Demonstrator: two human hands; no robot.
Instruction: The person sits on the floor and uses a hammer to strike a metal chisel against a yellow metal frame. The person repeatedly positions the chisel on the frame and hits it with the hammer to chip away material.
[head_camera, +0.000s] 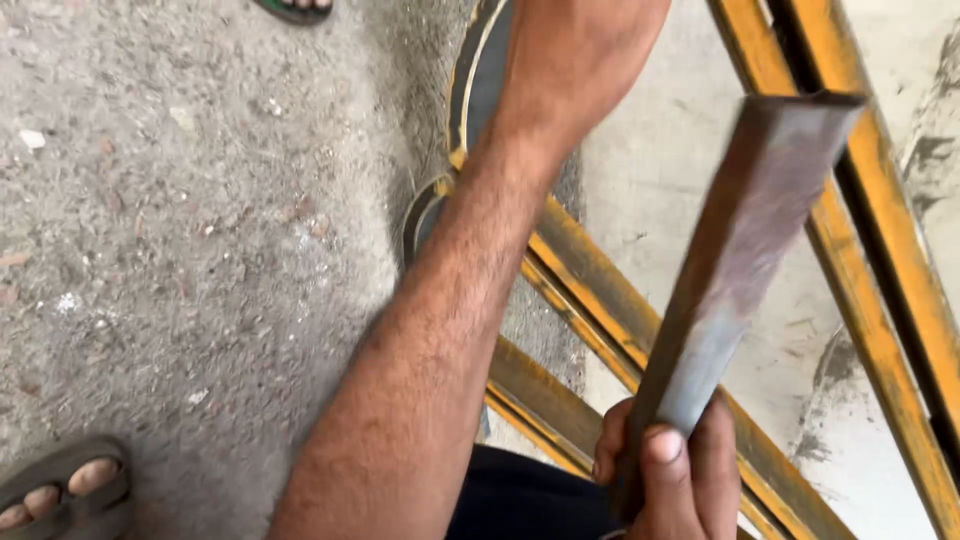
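My right hand (668, 478) at the bottom right is clenched around the lower end of a rusty grey rectangular steel tube (742, 252). The tube slants up and to the right, and its cut end is near the top. My left arm stretches from the bottom centre up to the top edge. Only the wrist and back of my left hand (580, 45) show. Its fingers are cut off by the frame, so what it touches is hidden. Beneath both arms lies a yellow-painted metal frame (590, 290) with several bars.
Rough grey concrete ground (200, 230) fills the left, and paler stained floor (680, 150) the right. A dark curved metal strip with a yellow rim (468, 90) lies by my left wrist. A sandalled foot (60, 488) shows at the bottom left, and another sandal (295, 8) at the top edge.
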